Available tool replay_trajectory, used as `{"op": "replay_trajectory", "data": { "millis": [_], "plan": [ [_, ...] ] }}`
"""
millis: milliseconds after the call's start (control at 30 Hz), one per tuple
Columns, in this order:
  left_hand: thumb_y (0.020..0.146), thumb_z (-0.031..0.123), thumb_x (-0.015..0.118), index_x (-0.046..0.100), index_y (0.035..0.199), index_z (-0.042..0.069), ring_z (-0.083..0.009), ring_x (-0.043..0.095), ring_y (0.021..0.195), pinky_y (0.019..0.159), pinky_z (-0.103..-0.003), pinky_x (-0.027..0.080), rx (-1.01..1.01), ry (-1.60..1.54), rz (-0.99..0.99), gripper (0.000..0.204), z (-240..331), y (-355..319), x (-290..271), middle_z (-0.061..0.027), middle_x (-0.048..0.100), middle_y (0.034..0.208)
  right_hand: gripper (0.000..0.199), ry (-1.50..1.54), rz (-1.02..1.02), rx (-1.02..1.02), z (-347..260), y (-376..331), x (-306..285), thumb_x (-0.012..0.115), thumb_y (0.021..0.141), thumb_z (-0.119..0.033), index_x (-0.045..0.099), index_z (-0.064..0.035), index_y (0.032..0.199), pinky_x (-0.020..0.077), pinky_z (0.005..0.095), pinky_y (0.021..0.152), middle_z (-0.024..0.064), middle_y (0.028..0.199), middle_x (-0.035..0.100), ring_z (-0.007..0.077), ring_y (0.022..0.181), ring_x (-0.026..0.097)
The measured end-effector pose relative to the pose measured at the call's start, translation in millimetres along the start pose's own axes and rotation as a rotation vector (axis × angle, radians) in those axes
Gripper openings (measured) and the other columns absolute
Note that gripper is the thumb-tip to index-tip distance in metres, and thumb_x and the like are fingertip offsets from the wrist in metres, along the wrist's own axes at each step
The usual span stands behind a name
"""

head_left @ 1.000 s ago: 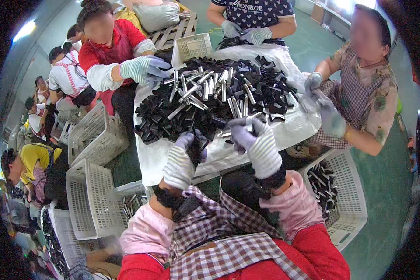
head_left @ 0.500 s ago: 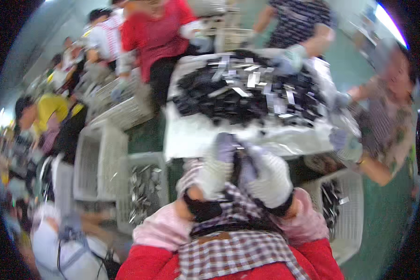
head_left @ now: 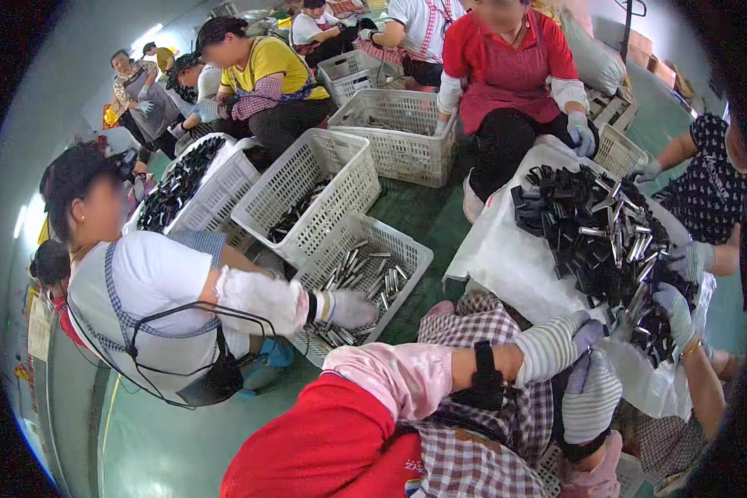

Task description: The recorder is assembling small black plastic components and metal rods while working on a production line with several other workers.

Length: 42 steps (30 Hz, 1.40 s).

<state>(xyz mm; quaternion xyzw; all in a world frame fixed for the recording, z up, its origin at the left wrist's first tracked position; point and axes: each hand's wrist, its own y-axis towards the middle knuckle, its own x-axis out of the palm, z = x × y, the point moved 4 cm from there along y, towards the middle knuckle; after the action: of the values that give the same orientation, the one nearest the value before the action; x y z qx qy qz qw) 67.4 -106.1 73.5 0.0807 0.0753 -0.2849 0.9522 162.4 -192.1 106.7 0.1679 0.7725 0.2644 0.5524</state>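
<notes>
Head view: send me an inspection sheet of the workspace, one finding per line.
Surface: white sheet, creased, partly covered.
Job's things: black parts and shiny metal pieces, piled together.
Clutter: white crates beside the sheet; one holds metal pieces and a co-worker's hand.
Hands: left hand and right hand gloved, close together by the sheet's near edge; grip unclear.
Cables: thin black cord-like loops at the co-worker in white; kind unclear.
Surroundings: co-workers, green floor.

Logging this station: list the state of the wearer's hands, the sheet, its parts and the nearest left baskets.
Left hand: gloved, grip unclear
Right hand: gloved, grip unclear
White sheet: wrinkled, partly covered
Black parts: loosely heaped
Silver pieces: scattered on top
Nearest basket: partly filled with silver pieces
Middle basket: partly filled with dark parts
Left basket: heaped full
</notes>
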Motion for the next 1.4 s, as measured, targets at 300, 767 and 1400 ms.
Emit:
{"op": "replay_trajectory", "data": {
  "millis": [300,767,1400],
  "plan": [
    [0.097,0.035,0.046,0.058,0.101,-0.001,-0.0362,0.062,0.090,0.083,-0.041,0.048,0.016,0.133,-0.046,0.038,-32,-29,-6,-0.0224,0.065,0.093,0.025,0.284,-0.536,0.292,0,-14,17,0.054,0.088,-0.019,0.062,0.0041,0.086,0.0458,0.0457,0.059,0.0265,0.069,0.058,0.0425,0.065,0.059],
    [0.102,0.040,0.039,0.059,0.095,0.006,-0.0091,0.049,0.076,0.071,-0.026,0.043,-0.184,-0.294,0.179,0.040,-2,-24,-10,-0.0006,0.056,0.083,0.024,0.263,-0.222,0.267,-9,16,12,0.051,0.093,-0.023,0.055,-0.0038,0.081,0.0431,0.0458,0.048,0.0186,0.057,0.055,0.0372,0.052,0.056],
    [0.099,0.038,0.047,0.063,0.109,0.005,-0.0098,0.056,0.090,0.082,-0.026,0.045,-0.251,-0.225,-0.233,0.038,-33,-10,-12,-0.0018,0.063,0.097,0.025,0.276,-0.423,0.110,12,8,19,0.061,0.085,-0.029,0.058,-0.0044,0.080,0.0466,0.0450,0.051,0.0161,0.062,0.059,0.0365,0.055,0.059]
  ]
}}
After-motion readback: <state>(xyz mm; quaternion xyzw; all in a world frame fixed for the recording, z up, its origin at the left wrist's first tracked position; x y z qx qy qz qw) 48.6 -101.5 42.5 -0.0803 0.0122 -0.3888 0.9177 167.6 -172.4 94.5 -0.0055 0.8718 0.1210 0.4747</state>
